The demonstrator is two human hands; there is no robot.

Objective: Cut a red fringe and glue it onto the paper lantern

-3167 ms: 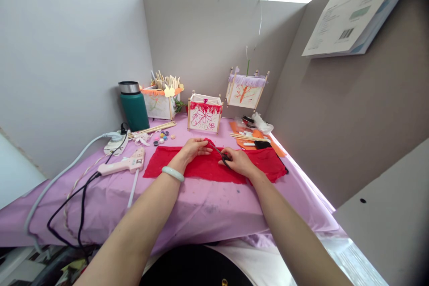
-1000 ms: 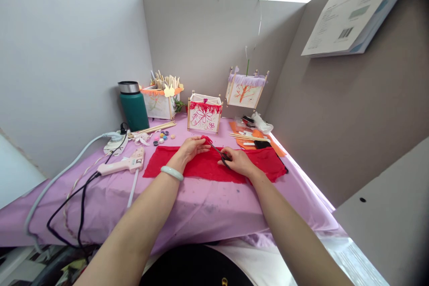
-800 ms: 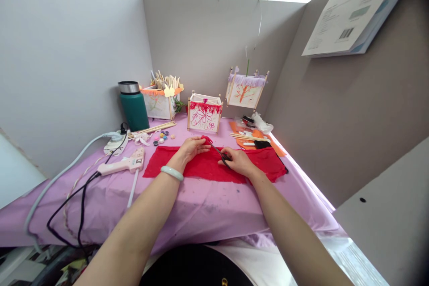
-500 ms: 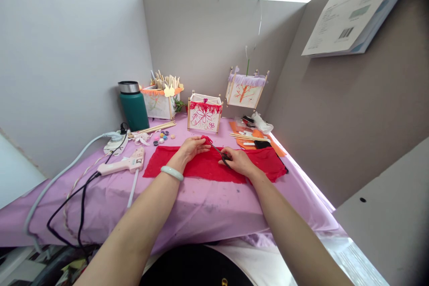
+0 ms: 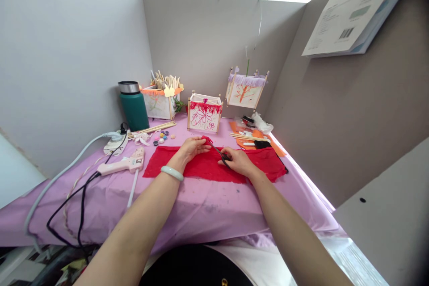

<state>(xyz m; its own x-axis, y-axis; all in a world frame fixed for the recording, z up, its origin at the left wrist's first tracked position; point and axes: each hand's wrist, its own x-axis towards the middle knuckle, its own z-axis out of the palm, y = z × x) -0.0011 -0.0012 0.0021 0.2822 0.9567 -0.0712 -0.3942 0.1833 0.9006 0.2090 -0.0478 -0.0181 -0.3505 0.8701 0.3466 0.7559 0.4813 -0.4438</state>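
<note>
My left hand (image 5: pixel 192 148) pinches a small gathered piece of red fabric (image 5: pixel 207 140) between thumb and fingers. Dark-handled scissors (image 5: pixel 225 158) are in the grip of my right hand (image 5: pixel 237 161), their blades pointing up and left to the red piece. Whether the blades are parted is too small to tell. Beneath both hands a long strip of red cloth (image 5: pixel 201 170) lies across the purple tablecloth (image 5: pixel 201 205). Just behind the hands stands a white lantern (image 5: pixel 203 116) with red fringe and a drawn red flower.
At the left are a green bottle (image 5: pixel 134 109), a pink glue gun (image 5: pixel 122 165), cables and a power strip (image 5: pixel 115 144). A stick-filled box (image 5: pixel 159 103) stands behind. A purple-fringed lantern (image 5: pixel 246 91) hangs at back right, above orange sheets (image 5: pixel 279 147) and thin sticks.
</note>
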